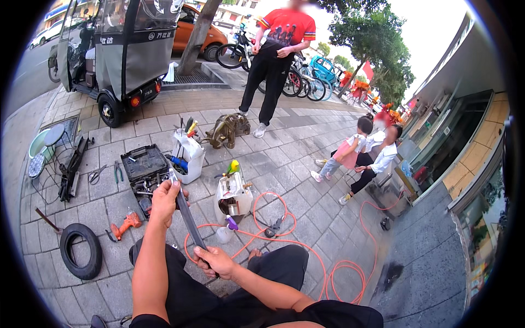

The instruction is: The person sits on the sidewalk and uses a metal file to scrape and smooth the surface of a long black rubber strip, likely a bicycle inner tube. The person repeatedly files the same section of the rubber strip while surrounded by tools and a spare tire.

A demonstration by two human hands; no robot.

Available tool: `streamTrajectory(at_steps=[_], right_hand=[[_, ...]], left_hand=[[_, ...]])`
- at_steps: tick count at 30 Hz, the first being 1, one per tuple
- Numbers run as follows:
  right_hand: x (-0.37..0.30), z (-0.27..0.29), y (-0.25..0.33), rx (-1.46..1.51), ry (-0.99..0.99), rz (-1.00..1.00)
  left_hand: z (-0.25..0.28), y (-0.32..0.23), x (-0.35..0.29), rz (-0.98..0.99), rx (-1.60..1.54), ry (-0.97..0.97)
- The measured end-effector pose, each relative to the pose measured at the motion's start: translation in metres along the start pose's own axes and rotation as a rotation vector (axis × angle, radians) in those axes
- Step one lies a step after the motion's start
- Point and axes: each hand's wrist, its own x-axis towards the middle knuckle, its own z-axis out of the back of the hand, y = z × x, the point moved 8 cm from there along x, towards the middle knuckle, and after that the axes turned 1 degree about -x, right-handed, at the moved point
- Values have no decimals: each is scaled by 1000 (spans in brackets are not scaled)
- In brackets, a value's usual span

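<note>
My left hand point(165, 201) is raised and closed on the upper end of a long dark flat strip point(188, 220), like a tyre lever or a piece of rubber. Lower down, my right hand point(216, 261) grips the bottom end of the same strip, just above my knees in black trousers. The strip runs diagonally between the two hands. Behind my left hand lies an open black toolbox point(143, 167) full of tools on the paving.
A small black tyre point(81, 251) and an orange power drill point(127, 223) lie at left. White tool containers point(188, 154), a spray bottle point(225, 232) and an orange air hose point(339, 268) lie ahead. A person in red point(276, 54) stands beyond; two people point(367, 156) crouch at right. A covered tricycle point(117, 49) is parked far left.
</note>
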Motion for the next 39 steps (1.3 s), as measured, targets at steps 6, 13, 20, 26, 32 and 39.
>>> streamTrajectory(at_steps=[6,13,20,26,32,39], right_hand=[[6,8,-6,-5,-40,20],[2,13,-5,-27,-43,47],[0,13,-2,-28,-51,54],[-1,14,-8,-8,-35,42],[-1,16,-14,-12,-38,39],[-2,14,-16,10,-27,45]], left_hand=[[-11,4,-3,28,14,35],[-19,2,-2,-5,-18,93],[-22,1,-3,24,4,64],[-22,0,-5,-12,-32,99],[-24,-4,-9,4,-8,101],[-24,-3,-10,-9,-2,103]])
